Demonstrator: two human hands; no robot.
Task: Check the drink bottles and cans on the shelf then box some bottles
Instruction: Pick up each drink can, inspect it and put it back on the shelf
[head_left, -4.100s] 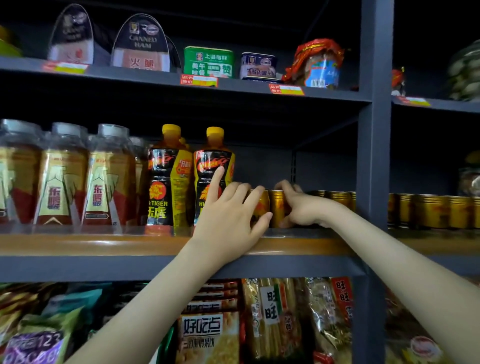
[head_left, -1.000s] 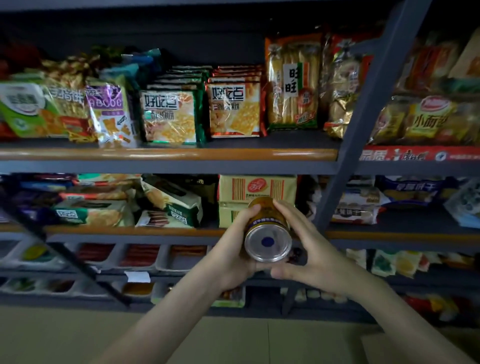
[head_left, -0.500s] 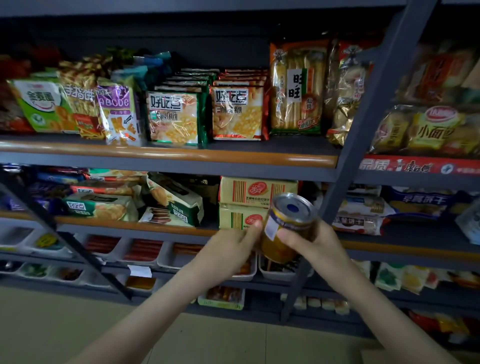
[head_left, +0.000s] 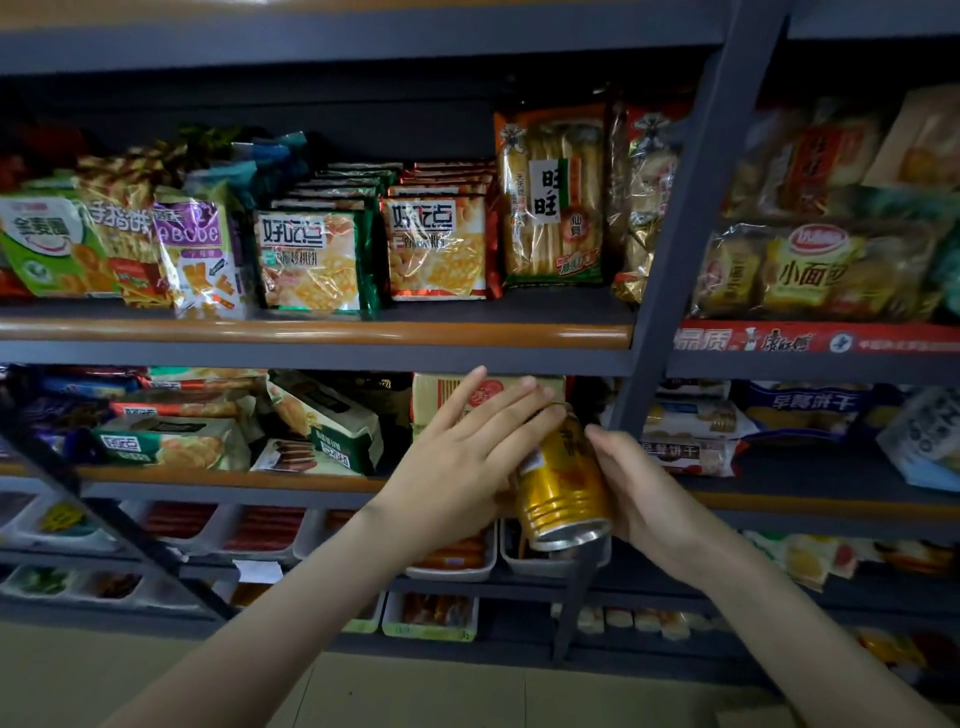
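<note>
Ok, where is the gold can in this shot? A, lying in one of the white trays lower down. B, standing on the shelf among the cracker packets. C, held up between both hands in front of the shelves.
C: the gold can is tilted in the air, with the left hand laid across its upper part and the right hand against its other side.

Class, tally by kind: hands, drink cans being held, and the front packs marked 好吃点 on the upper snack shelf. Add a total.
Hands: 2 (left hand, right hand)
Drink cans held: 1 (gold can)
Front 好吃点 packs: 2 (green-edged pack, red-edged pack)
Total: 5
</note>
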